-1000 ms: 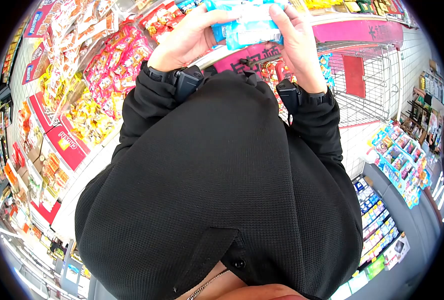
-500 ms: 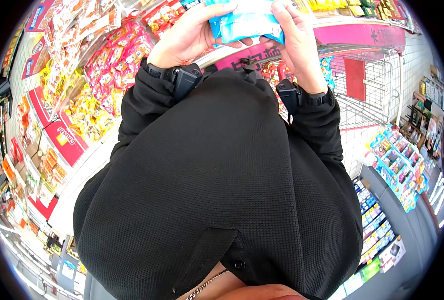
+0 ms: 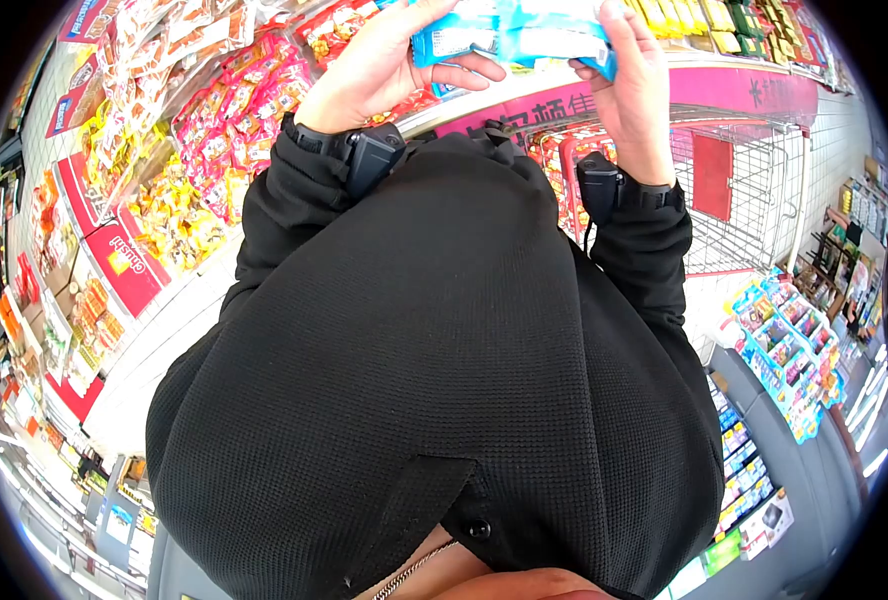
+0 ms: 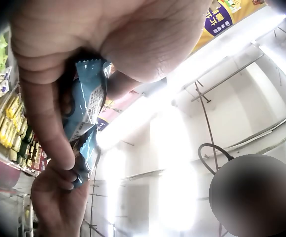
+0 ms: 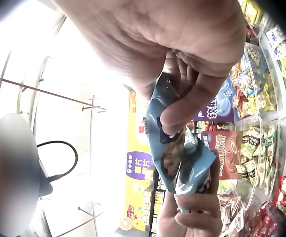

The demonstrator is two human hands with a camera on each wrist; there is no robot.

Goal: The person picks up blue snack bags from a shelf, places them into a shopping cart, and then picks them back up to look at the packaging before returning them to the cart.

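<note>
Blue wrapped packets are held between both hands at the top of the head view, side by side and touching or overlapping. My left hand pinches the left packet by its outer end, with the lower fingers stretched beneath. At the other end my right hand grips a packet between thumb and fingers. Printed text shows on the blue wrapper in the left wrist view. The right wrist view shows the right hand's packet above another packet in the left fingers.
Bins of red and yellow wrapped sweets lie at the left. A wire shopping cart stands at the right beside the pink-edged shelf. Farther right is a blue display rack.
My right hand has moved to the right, away from my left. The blue packets now spread wider between the hands, and the left hand's lower fingers show more.
</note>
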